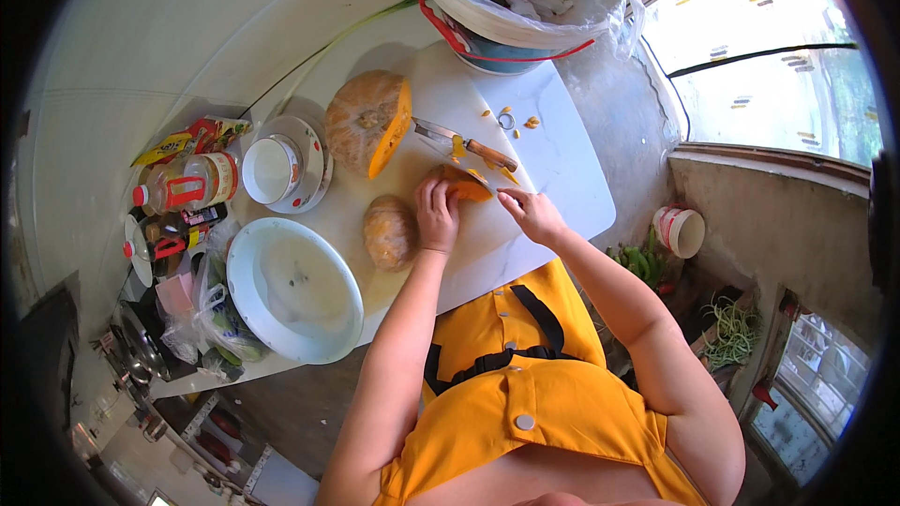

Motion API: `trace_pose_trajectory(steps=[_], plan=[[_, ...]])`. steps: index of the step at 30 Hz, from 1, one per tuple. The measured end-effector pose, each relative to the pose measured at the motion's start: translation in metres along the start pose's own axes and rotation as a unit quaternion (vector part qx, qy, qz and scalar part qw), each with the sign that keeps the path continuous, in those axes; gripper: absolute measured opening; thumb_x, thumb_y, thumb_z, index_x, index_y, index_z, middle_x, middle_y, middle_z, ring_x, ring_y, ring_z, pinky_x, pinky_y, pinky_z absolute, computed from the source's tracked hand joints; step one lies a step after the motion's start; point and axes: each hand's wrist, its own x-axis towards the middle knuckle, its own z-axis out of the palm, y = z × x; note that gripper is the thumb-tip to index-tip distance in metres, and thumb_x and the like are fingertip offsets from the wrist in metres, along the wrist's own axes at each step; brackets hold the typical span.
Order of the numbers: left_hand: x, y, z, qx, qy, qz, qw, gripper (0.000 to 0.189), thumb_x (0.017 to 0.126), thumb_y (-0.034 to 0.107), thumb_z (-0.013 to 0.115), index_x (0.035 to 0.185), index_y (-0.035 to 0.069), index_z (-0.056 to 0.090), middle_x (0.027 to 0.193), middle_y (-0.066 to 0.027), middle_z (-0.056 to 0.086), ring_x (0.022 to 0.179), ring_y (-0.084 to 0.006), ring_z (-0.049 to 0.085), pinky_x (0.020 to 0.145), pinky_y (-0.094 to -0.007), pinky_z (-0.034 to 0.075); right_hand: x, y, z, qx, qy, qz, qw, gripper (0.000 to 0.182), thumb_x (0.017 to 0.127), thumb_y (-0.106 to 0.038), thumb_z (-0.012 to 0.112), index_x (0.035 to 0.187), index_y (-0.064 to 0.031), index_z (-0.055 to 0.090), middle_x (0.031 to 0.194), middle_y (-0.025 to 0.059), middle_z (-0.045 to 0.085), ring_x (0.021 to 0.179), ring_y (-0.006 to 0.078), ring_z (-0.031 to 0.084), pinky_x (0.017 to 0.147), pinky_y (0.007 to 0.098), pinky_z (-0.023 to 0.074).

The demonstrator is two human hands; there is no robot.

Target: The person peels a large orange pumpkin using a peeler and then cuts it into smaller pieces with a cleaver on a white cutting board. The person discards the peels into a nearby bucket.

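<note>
My left hand (437, 214) rests its fingers on a cut pumpkin wedge (470, 190), orange flesh showing. At the wedge's right end, my right hand (531, 214) grips what looks like a second knife; its thin blade (485, 179) lies along the wedge and its handle is hidden in the hand. A knife with a wooden handle (491, 154) lies just beyond, bits of pumpkin on and about it. A large cut pumpkin (365, 119) sits at the upper left, its orange cut face to the right. Beside my left hand lies another pumpkin piece (390, 233), rind up.
A pale blue basin (295, 289) with some liquid stands at the left, near stacked bowls (271, 170) and oil bottles (186, 183). A lined bucket (520, 35) of refuse stands at the table's far end. Seeds and a metal ring (506, 121) lie on the marbled tabletop (569, 154).
</note>
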Motion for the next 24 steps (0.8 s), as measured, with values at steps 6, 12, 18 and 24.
trace_pose_trajectory(steps=[6, 12, 18, 24], plan=[[-0.01, 0.008, -0.007, 0.064, 0.002, -0.066, 0.996, 0.06, 0.078, 0.027, 0.073, 0.127, 0.003, 0.048, 0.124, -0.0173, 0.05, 0.113, -0.0386, 0.046, 0.099, -0.0459, 0.038, -0.014, 0.005, -0.004, 0.008, -0.019, 0.013, 1.0, 0.05, 0.096, -0.052, 0.041, 0.119, -0.0131, 0.064, 0.095, 0.0217, 0.067, 0.091, 0.0365, 0.064, 0.081, 0.0407, 0.0496], [0.003, -0.004, -0.025, 0.01, -0.157, -0.015, 0.987, 0.063, 0.075, 0.021, 0.072, 0.131, 0.003, 0.047, 0.126, -0.0151, 0.052, 0.117, -0.0353, 0.046, 0.103, -0.0431, 0.037, -0.035, 0.025, -0.003, 0.034, -0.035, 0.067, 0.997, 0.049, 0.096, -0.049, 0.041, 0.12, -0.0122, 0.062, 0.094, 0.022, 0.067, 0.091, 0.0374, 0.064, 0.083, 0.0415, 0.0491], [0.016, -0.004, -0.038, -0.009, -0.177, 0.079, 0.981, 0.053, 0.076, 0.019, 0.068, 0.125, 0.006, 0.05, 0.123, -0.0156, 0.052, 0.114, -0.0386, 0.047, 0.1, -0.046, 0.039, -0.04, 0.004, -0.015, -0.054, -0.001, -0.003, 0.999, 0.05, 0.094, -0.052, 0.044, 0.123, -0.0155, 0.06, 0.082, 0.0176, 0.068, 0.078, 0.0349, 0.065, 0.072, 0.0415, 0.0512], [-0.025, 0.011, -0.018, 0.06, -0.069, 0.043, 0.995, 0.049, 0.083, 0.033, 0.065, 0.12, 0.003, 0.052, 0.118, -0.0219, 0.052, 0.111, -0.0446, 0.047, 0.097, -0.0526, 0.039, -0.036, -0.022, -0.015, -0.176, -0.01, -0.069, 0.982, 0.053, 0.091, -0.057, 0.047, 0.127, -0.0191, 0.054, 0.074, 0.0095, 0.069, 0.067, 0.0329, 0.065, 0.063, 0.0413, 0.0526]])
